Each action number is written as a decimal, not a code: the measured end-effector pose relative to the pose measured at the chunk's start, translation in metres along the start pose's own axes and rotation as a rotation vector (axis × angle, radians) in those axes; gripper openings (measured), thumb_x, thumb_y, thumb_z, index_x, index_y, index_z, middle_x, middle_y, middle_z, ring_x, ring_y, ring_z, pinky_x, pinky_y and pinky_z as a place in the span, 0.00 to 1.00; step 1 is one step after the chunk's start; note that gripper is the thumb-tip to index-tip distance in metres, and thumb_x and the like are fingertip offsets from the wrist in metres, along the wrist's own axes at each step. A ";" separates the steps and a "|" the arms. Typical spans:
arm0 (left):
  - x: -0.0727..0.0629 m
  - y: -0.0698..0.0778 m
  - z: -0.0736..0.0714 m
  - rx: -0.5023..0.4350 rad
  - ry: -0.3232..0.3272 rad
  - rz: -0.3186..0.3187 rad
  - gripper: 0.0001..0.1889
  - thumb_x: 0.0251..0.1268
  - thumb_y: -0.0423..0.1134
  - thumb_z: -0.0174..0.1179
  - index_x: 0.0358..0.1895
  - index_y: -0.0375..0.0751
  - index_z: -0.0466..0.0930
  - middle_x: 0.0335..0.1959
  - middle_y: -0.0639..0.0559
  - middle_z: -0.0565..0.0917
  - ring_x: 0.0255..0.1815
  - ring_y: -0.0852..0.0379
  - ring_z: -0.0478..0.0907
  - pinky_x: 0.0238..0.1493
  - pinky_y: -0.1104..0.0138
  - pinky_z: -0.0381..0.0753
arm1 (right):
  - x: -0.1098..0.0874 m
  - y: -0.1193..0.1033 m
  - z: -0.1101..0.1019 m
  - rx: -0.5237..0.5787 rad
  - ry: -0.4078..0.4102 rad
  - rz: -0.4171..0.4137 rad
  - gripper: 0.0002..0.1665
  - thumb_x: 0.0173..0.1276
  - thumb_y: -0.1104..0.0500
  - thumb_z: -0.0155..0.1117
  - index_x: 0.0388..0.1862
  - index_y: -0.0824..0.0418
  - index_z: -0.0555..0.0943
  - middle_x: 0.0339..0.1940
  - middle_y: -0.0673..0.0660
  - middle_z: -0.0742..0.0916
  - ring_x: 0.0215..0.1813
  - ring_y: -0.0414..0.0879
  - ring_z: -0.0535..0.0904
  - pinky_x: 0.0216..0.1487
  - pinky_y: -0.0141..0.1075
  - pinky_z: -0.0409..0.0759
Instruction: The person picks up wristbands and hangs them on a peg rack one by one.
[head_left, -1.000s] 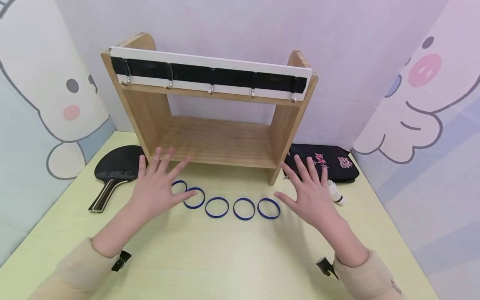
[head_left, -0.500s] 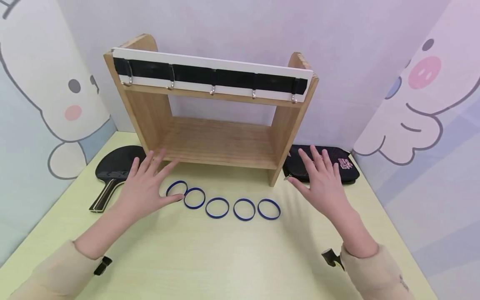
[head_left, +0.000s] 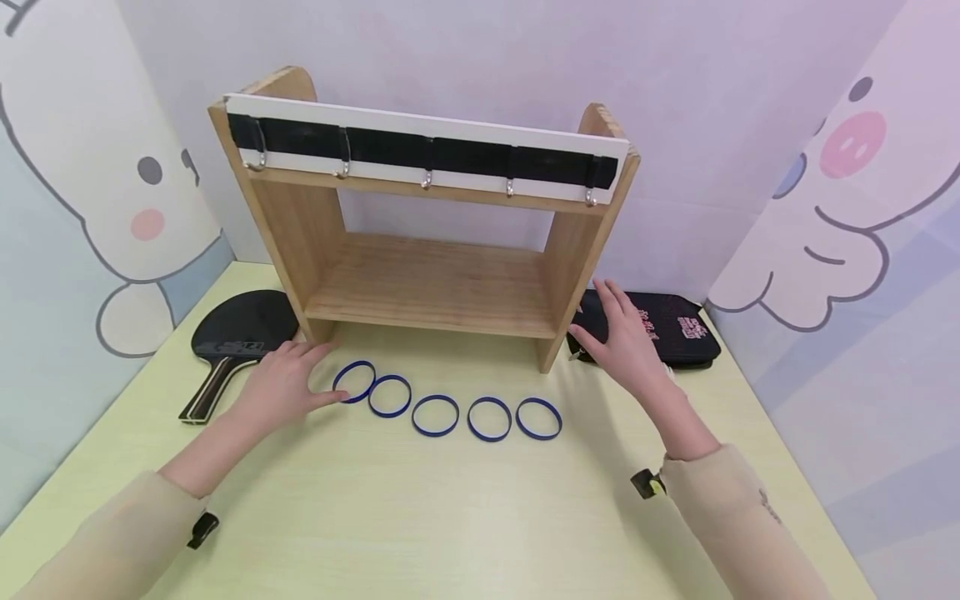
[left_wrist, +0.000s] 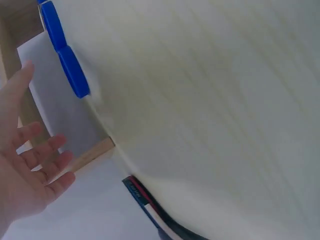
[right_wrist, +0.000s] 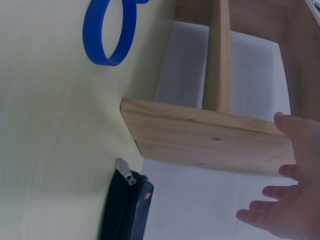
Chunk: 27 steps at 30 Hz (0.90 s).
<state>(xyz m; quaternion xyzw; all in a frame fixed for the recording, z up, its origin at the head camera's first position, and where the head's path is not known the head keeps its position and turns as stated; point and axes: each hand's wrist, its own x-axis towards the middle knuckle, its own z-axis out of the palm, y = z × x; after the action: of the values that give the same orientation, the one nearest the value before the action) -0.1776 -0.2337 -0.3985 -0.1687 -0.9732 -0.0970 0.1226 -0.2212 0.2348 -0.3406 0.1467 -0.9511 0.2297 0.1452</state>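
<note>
Several blue rings lie in a row on the yellow-green table (head_left: 450, 517); the leftmost ring (head_left: 354, 382) is beside my left hand (head_left: 288, 379), the rightmost ring (head_left: 538, 418) near the rack's right foot. My left hand rests flat with straight fingers, its fingertips just left of the first ring. My right hand (head_left: 622, 333) hovers with fingers spread over the black zip pouch (head_left: 678, 325), holding nothing. In the right wrist view the pouch (right_wrist: 125, 210) lies under the rack's side panel (right_wrist: 210, 137), my fingers (right_wrist: 280, 205) spread.
A wooden rack (head_left: 427, 208) with a white-and-black rail of several metal hooks (head_left: 426, 179) stands at the back. A black table-tennis paddle (head_left: 232, 337) lies left of it. Cartoon-printed walls close in on both sides.
My left hand has lowered and pulled left, off the first ring. My right hand has moved back and right, over the black pouch, now hiding the shuttlecock.
</note>
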 end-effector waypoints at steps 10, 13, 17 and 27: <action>0.013 -0.023 0.022 -0.199 -0.133 -0.089 0.31 0.50 0.50 0.70 0.55 0.35 0.77 0.38 0.41 0.85 0.42 0.41 0.80 0.39 0.49 0.78 | 0.017 0.013 0.041 0.256 0.046 -0.007 0.45 0.65 0.48 0.64 0.74 0.58 0.54 0.68 0.65 0.68 0.68 0.60 0.66 0.59 0.57 0.71; 0.017 -0.028 0.027 -0.262 -0.148 -0.100 0.27 0.51 0.46 0.70 0.53 0.33 0.78 0.37 0.41 0.85 0.40 0.44 0.81 0.42 0.50 0.78 | 0.018 0.012 0.050 0.331 0.066 0.000 0.44 0.65 0.50 0.64 0.73 0.56 0.53 0.68 0.64 0.69 0.66 0.62 0.68 0.54 0.57 0.75; 0.021 -0.032 0.031 -0.319 -0.177 -0.129 0.21 0.52 0.42 0.69 0.47 0.34 0.81 0.36 0.43 0.84 0.38 0.48 0.79 0.41 0.53 0.78 | 0.020 0.011 0.058 0.395 0.116 -0.012 0.42 0.66 0.53 0.63 0.73 0.55 0.52 0.66 0.65 0.70 0.63 0.63 0.72 0.46 0.52 0.81; 0.027 -0.034 0.032 -0.398 -0.210 -0.164 0.05 0.54 0.37 0.68 0.30 0.39 0.84 0.24 0.54 0.83 0.25 0.60 0.75 0.29 0.67 0.74 | 0.017 0.016 0.075 0.478 0.164 0.006 0.44 0.65 0.53 0.63 0.74 0.48 0.50 0.65 0.66 0.70 0.58 0.65 0.73 0.55 0.62 0.72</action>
<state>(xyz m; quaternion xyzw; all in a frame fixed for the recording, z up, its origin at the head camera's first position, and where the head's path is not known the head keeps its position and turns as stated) -0.2206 -0.2492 -0.4263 -0.1191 -0.9528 -0.2784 -0.0231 -0.2581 0.2084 -0.4049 0.1549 -0.8553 0.4595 0.1825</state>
